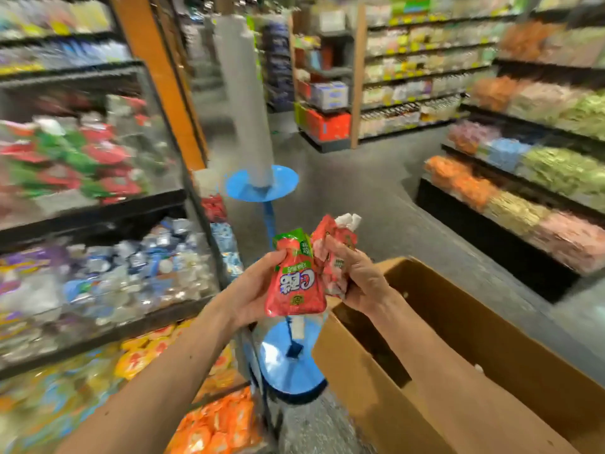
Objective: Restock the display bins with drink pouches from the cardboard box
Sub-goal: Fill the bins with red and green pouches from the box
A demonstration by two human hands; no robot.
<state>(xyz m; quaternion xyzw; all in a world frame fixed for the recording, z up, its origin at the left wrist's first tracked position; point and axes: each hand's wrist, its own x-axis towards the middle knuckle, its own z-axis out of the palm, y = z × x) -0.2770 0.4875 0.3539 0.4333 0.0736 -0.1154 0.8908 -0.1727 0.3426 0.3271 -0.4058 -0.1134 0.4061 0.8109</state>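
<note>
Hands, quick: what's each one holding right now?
Left hand: holds one red drink pouch.
Right hand: grips a bunch of red pouches.

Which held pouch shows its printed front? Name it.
The single pouch in the left hand: held flat, label facing the camera, upside down. The right hand grips a crumpled bunch of pouches, none showing a full label.
</note>
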